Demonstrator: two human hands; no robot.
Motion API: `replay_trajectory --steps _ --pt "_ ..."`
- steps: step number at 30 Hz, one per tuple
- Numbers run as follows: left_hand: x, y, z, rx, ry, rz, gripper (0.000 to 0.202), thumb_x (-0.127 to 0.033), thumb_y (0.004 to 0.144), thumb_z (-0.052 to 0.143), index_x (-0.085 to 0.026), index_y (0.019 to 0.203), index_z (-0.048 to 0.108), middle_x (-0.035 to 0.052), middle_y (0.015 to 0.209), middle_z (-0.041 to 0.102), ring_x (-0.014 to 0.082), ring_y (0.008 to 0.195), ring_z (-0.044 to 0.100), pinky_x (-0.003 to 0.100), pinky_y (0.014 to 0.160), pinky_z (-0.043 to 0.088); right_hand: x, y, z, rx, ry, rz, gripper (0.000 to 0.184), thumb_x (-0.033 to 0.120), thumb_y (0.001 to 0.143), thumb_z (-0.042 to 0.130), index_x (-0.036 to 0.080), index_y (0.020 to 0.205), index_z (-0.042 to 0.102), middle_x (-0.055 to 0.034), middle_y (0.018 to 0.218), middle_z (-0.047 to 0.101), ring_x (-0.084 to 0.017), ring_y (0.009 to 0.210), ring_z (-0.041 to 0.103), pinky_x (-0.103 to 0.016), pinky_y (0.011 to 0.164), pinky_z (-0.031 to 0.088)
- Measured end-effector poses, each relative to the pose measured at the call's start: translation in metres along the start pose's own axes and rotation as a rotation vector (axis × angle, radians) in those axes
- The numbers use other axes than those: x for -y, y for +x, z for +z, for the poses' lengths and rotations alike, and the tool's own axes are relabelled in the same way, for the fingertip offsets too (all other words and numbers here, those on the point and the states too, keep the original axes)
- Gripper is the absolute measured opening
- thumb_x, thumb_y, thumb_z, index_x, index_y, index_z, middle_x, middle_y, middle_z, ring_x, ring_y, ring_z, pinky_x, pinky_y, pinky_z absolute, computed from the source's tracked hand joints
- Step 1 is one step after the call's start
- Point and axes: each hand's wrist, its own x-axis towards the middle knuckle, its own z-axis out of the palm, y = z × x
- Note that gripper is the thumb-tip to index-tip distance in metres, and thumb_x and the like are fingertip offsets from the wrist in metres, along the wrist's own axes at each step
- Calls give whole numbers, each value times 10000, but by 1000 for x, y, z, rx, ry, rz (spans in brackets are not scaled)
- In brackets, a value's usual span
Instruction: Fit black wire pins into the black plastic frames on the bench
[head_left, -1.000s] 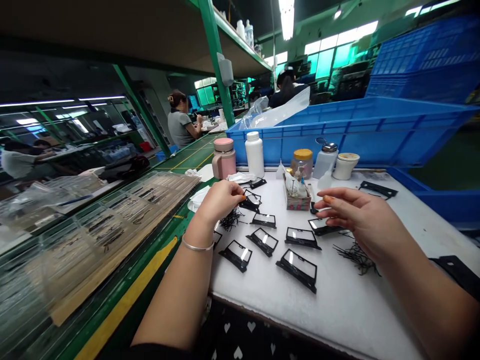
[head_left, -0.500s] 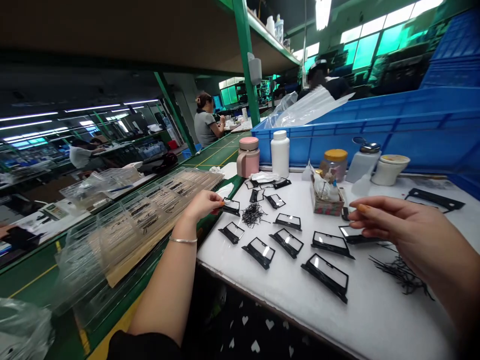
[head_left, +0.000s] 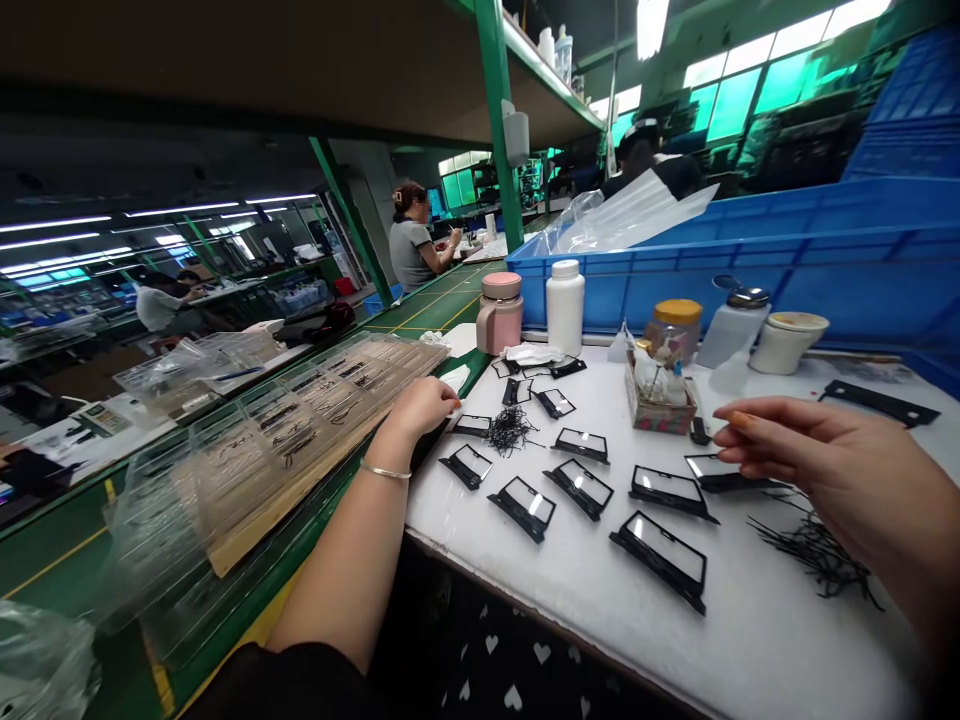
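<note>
My left hand (head_left: 424, 408), a bangle at its wrist, hovers at the table's left edge. Its fingers curl down and are mostly hidden, so their grip does not show. Just right of the fingertips lies a small black frame with a clear window (head_left: 472, 426), beside a pile of short black strips (head_left: 511, 430). Several similar black frames (head_left: 579, 487) are spread over the white table (head_left: 525, 590). On the right, my right hand (head_left: 832, 450) is raised with thumb and fingers pinched together; what is between them cannot be made out. Below it lies another pile of black strips (head_left: 817, 550).
Clear compartment trays (head_left: 300, 420) with small dark parts lie at left. Behind the table stand a pink mug (head_left: 500, 315), white bottle (head_left: 565, 308), small patterned box (head_left: 660, 412), yellow-lidded jar (head_left: 675, 325) and blue crate (head_left: 787, 280). Other people sit farther off.
The small black frame that was at my left fingertips now rests on the table, and the hand sits slightly left of it. My right hand stays pinched; the view has shifted slightly.
</note>
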Motion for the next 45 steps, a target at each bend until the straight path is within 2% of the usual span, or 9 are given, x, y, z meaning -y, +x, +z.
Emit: replay_trajectory --steps 6,10,15,21,25,30,36,41,45 --pt "-57 26 7 6 64 160 180 -309 845 645 -202 953 741 52 1008 699 201 948 625 234 812 452 2 -1 -2 0 4 20 392 430 563 816 189 862 738 -99 796 714 -170 652 661 -164 516 530" --pt "-87 48 18 25 114 132 396 -381 781 758 -128 1074 672 126 1088 656 264 1034 598 317 894 464 4 -1 -4 -47 23 15 403 411 538 818 178 855 733 -92 776 710 -165 632 655 -169 525 539" --pt "-88 71 32 112 60 29 313 -330 898 657 -102 1107 609 104 1102 611 221 1038 589 423 937 486 5 -1 -3 -42 53 -2 414 423 566 828 166 874 726 -91 775 710 -168 650 663 -177 547 553" --pt "-74 81 39 179 -263 -116 250 -253 936 607 -114 1142 582 66 1000 611 150 827 619 305 736 563 5 -3 -3 -4 53 -18 368 444 651 812 181 892 723 -78 781 714 -164 674 670 -171 555 553" --pt "-79 69 23 139 -566 -117 251 -104 908 582 -88 1156 542 50 887 607 96 655 595 230 627 553 7 -5 -2 1 66 -22 354 447 654 815 186 874 723 -62 751 708 -149 651 662 -163 551 545" --pt "-115 28 5 145 -925 69 337 -51 899 506 -153 1218 470 36 910 607 77 692 638 194 680 567 9 -9 3 111 8 -51 369 501 700 780 202 908 720 -51 767 706 -153 655 669 -182 543 538" --pt "-167 -24 31 391 -1282 298 242 -67 814 587 -154 979 432 29 806 616 177 715 690 205 556 553 14 -17 11 330 -43 -75 430 496 806 692 238 1150 677 -76 1002 710 -195 788 698 -237 579 549" --pt "-179 -35 36 448 -1129 417 227 -158 833 634 -148 990 470 42 750 628 188 726 680 211 554 536 16 -18 12 295 -5 -82 364 469 790 716 183 1016 714 -67 869 706 -206 750 706 -221 552 538" --pt "-157 -20 18 55 -620 478 213 -184 848 642 -170 1055 592 43 876 670 155 799 645 231 682 505 18 -18 11 165 37 -72 288 429 773 744 174 903 714 -45 837 684 -165 700 691 -179 528 526"
